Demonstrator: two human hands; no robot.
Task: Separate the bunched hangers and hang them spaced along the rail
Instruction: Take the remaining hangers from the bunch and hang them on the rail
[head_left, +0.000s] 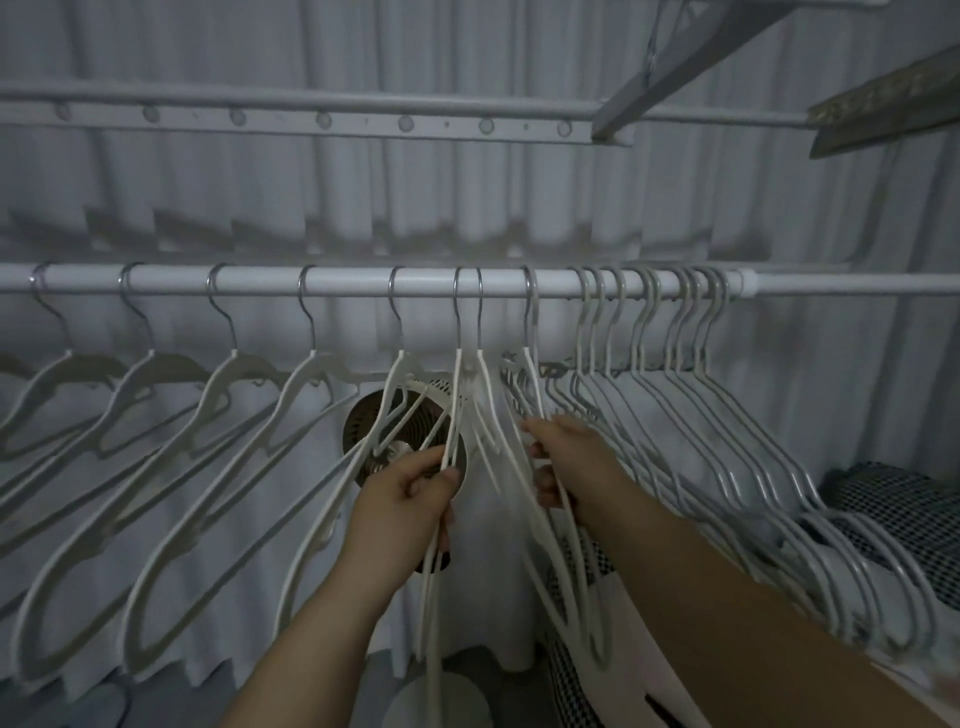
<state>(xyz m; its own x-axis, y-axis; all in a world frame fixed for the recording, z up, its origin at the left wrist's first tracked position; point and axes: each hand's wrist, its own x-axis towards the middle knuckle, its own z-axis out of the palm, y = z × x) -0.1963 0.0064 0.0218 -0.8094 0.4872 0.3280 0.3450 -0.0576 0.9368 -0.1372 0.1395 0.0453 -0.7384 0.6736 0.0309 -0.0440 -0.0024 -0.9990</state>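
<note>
So, the white rail (260, 280) runs straight across the frame, and the hangers are in three lots. From the left end to about the middle, five spaced hangers (236, 364) hang well apart from each other with even gaps. Toward the right end there's the bunched group (737, 457), hooks packed just beside one another and the arms overlapping in a tangle.

Between those, two middle hangers (470, 374) hang close together. Just right of them is a single hanger (530, 332), a little apart from the bunch.

The left hand (410, 493) is below the rail, and its grip is a pinch: thumb and curled fingers holding the thin lower bars of the two middle hangers. The right hand (566, 462) is next to it, near the bunch, fingers curled around the bars of the single hanger. I can't tell if it's got a second one in there too.

Behind the hands a round fan (395, 415) sits low against the ribbed white wall (467, 208). Some checked fabric (909, 519) lies under the bunch at the right, and a pegged bar (322, 119) runs above the rail.
</note>
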